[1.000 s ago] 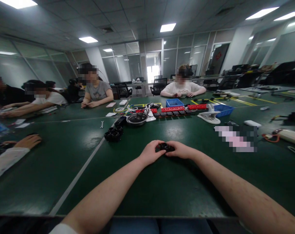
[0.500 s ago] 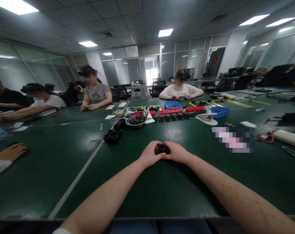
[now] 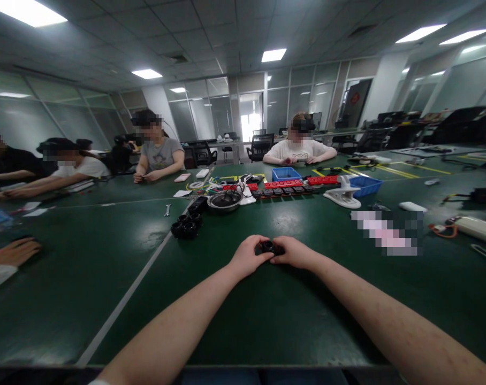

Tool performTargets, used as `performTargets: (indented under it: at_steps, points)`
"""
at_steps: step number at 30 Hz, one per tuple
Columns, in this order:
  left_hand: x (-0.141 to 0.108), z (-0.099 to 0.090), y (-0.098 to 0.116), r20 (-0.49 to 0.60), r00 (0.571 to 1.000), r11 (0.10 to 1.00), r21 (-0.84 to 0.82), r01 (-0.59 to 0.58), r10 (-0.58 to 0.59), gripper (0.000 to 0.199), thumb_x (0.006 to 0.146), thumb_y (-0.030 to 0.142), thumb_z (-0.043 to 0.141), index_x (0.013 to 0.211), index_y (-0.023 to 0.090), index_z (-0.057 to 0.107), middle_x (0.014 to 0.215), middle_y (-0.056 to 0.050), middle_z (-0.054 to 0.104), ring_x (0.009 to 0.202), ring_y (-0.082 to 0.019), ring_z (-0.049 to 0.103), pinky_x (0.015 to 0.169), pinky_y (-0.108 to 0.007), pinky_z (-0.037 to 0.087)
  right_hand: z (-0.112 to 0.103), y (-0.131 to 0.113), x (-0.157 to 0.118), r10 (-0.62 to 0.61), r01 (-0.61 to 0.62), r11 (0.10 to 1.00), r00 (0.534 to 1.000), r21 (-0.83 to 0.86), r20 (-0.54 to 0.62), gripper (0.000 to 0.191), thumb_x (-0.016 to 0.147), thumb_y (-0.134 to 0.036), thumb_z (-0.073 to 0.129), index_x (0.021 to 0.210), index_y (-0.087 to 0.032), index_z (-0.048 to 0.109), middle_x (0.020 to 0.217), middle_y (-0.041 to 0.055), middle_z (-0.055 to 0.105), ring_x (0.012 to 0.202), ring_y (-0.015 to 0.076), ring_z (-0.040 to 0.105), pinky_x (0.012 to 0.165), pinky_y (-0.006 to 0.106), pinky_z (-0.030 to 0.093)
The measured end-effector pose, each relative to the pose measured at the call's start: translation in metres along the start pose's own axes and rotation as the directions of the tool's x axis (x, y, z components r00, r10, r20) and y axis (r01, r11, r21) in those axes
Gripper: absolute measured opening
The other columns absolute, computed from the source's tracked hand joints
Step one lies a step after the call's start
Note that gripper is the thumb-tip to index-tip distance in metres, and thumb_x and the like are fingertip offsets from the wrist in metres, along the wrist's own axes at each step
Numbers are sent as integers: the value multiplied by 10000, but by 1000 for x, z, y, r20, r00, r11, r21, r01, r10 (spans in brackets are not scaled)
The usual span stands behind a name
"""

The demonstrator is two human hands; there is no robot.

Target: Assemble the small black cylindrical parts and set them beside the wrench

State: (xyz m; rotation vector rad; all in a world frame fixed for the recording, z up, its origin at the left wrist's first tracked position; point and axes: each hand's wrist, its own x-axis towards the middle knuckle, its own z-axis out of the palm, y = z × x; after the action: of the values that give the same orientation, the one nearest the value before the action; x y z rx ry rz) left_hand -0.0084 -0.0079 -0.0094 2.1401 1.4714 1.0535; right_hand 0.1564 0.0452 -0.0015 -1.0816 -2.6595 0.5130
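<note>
A small black round part (image 3: 268,246) with a ring-like opening on top is between my two hands, low over the green table; its exact kind is too small to tell. My left hand (image 3: 249,256) grips it from the left, thumb in front and fingers behind. On the other side my right hand (image 3: 293,252) closes its thumb and fingers on the right end of the part. Several similar-looking black round parts (image 3: 185,224) stand in a cluster farther off to the left.
Beyond the hands lie a round speaker-like disc (image 3: 224,200), red strips (image 3: 283,183), a white clamp (image 3: 343,195) and blue bins (image 3: 286,174). A small wrench (image 3: 168,210) lies to the left. Another person's hand (image 3: 16,251) rests at the far left; other people sit around the green table (image 3: 118,256).
My right hand has shifted slightly right, its fingers now a little apart from the left hand's, so more of the black part shows. My left hand stays on it.
</note>
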Motion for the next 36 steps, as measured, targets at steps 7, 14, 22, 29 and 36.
performTargets:
  at_steps: [7,14,22,29,36]
  points:
    - [-1,3,0,-88,996,998,50,38,-34,264,670,230,642,911,175,550,879,-25,563,831,-175,529,729,-293,428,8,-18,-3,45,-94,949,985,-301,-165,353,708,-502,534,807,-164,563,788,89,605,742,231,560,620,290,381]
    - [-2,-2,3,-70,997,999,9,35,-35,384,671,257,652,1028,184,531,964,-45,558,883,-182,524,764,-296,435,2,1,-2,-55,58,998,993,30,-103,480,697,-410,581,1095,-153,500,951,84,586,815,200,542,680,282,402]
    - [1,-7,-3,5,1000,999,-44,5,-4,316,682,236,650,985,185,576,921,-33,578,835,-167,540,723,-274,434,0,11,3,-121,117,974,993,193,10,208,688,-315,592,796,-137,585,727,22,554,680,155,511,600,250,378]
    - [2,2,-4,-56,996,998,-29,63,-64,315,616,244,698,892,167,566,841,-13,559,767,-157,532,675,-264,428,7,-3,2,34,-32,999,994,24,-102,296,646,-437,614,730,-169,523,694,16,561,615,146,501,512,225,319]
    - [-1,2,-2,-82,996,1000,-1,28,-28,392,626,272,686,976,181,535,876,-19,549,806,-165,520,719,-282,432,6,-8,-2,-4,1,1000,992,-22,-130,390,655,-451,606,917,-167,549,864,73,603,750,196,547,605,257,374]
